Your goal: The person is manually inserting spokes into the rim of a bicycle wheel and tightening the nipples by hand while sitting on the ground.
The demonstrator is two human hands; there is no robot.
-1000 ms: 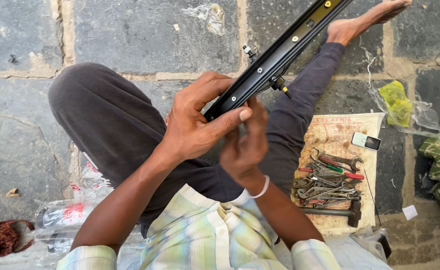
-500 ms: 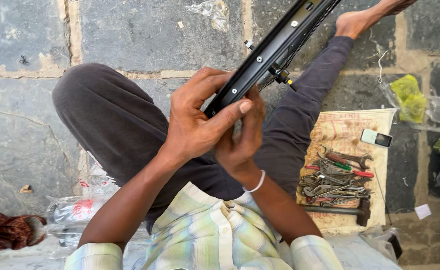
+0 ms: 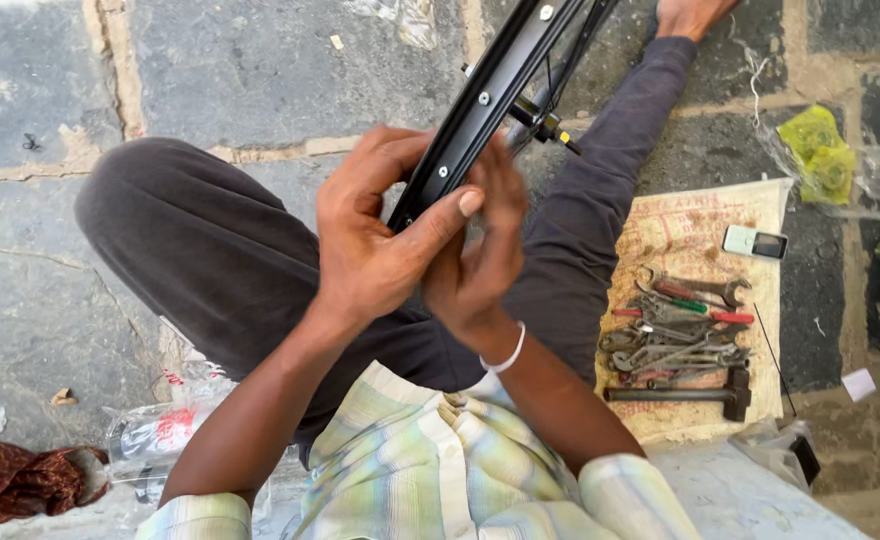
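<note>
Glossy black metal rim (image 3: 490,100); dull steel wrenches (image 3: 675,335); rough stone floor (image 3: 240,70)

Street-side repair spot: stone paving (image 3: 260,70), tools (image 3: 675,335) on sacking (image 3: 695,215).

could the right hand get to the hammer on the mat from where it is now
Probably yes. The right hand is on the rim, but the hammer lies uncovered on the mat by the right leg, with nothing between.

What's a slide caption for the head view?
Both hands, left hand and right hand, grip a black rim beside tools on sacking.
</note>
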